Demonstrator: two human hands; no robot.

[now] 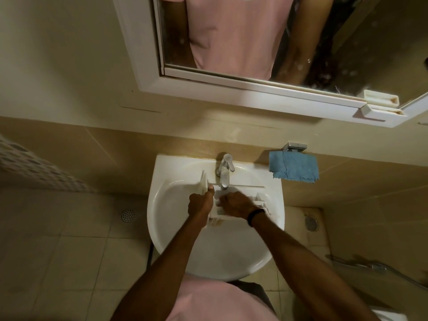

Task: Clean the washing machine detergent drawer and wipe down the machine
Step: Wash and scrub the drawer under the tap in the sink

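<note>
left hand (200, 203) gripped a white plastic detergent drawer (217, 215) under the chrome tap (224, 173); right hand (236, 205) lay inside, grip unclear. likely the scrubbing step; rinsing compartments next.

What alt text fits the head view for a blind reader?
The left hand holds a white drawer in a sink under the tap; the right hand rests on it. A blue cloth hangs at right, below a mirror.
</note>
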